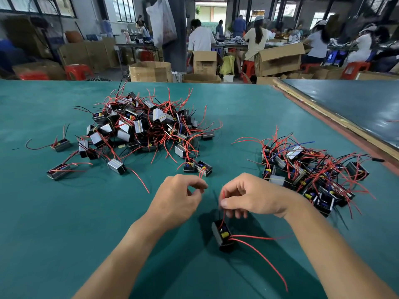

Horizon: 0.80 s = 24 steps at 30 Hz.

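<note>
A small black module [223, 235] with a yellow part inside and red wires hangs just above the green table [64, 223]. My right hand [254, 197] pinches one of its red wires between thumb and forefinger, so the module dangles below. My left hand [179, 199] has curled fingers and pinches the end of a thin red wire [201, 174] that runs to a module near the big pile. Two more red wires [259, 251] trail right from the hanging module.
A big pile of modules with red and black wires [142, 126] lies at the middle left. A smaller pile [308, 169] lies at the right. Single modules [61, 145] lie at the left. A wooden table edge [336, 119] runs along the right. People work at tables behind.
</note>
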### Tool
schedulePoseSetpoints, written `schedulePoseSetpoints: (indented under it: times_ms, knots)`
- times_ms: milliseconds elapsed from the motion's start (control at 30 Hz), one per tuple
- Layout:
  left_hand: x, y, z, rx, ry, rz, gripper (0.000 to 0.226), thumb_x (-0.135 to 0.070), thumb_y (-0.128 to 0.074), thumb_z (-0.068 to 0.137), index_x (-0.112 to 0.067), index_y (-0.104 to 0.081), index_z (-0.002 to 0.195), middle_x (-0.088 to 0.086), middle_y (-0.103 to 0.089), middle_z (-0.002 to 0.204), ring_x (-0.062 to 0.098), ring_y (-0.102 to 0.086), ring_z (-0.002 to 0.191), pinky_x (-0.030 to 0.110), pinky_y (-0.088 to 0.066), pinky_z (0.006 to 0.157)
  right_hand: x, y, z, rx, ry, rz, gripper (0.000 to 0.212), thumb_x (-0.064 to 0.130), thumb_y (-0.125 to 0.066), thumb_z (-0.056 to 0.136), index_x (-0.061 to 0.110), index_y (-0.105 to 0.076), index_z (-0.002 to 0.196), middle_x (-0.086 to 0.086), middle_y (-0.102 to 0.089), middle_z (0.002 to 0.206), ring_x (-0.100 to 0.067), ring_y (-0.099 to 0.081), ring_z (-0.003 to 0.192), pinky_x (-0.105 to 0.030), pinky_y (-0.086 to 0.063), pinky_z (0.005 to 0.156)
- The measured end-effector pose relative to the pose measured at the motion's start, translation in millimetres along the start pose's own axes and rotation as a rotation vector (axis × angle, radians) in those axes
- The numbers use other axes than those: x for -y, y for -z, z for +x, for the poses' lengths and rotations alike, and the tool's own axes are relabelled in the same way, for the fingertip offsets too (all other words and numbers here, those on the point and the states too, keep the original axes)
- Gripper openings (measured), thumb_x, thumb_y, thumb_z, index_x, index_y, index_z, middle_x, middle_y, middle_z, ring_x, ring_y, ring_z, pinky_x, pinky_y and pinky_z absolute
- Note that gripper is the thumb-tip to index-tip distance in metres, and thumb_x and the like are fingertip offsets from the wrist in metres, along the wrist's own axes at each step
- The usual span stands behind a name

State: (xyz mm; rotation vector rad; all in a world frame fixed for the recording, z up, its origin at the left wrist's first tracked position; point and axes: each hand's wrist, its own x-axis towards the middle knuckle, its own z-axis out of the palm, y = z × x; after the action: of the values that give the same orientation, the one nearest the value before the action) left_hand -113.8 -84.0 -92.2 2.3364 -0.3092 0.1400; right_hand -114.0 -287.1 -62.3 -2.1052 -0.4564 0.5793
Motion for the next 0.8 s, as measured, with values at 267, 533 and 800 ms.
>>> schedulePoseSetpoints:
  times_ms: [267,533,800]
  knots:
    - [-10,16,-1,-0.1,0.131,0.012,0.055,-0.054,-0.044,0.068,-0.002,-0.05,0.049,0.007,-0.037,0.045,0.018,-0.031,0.043,0.027,-0.033,0.045,-8,14,4,-0.297,-0.082,0.143,0.024,0.009,-0.054,0.099,0.01,-0.065,0.077,-0.002,-0.077,0.085,-0.013,-0.063,0.065,-0.021,-0.043,0.05]
    - [-3,19,1,-0.244,0.23,0.321,0.028,-0.041,-0.063,0.081,-0.018,-0.054,0.067,-0.005,-0.061,0.064,0.025,-0.06,0.07,0.031,-0.038,0.06,-5,8,3,-0.159,-0.067,0.079,0.024,0.01,-0.055,0.098,0.012,-0.063,0.076,-0.005,-0.076,0.079,-0.015,-0.062,0.06,-0.022,-0.046,0.05]
    - [-8,11,-4,-0.055,0.004,0.189,0.011,-0.024,-0.072,0.084,-0.034,-0.075,0.087,-0.013,-0.072,0.077,0.016,-0.066,0.08,0.032,-0.053,0.075,-12,7,7,-0.213,-0.065,0.075,0.005,0.013,-0.065,0.095,0.013,-0.061,0.091,-0.011,-0.075,0.075,-0.013,-0.058,0.055,-0.021,-0.045,0.053]
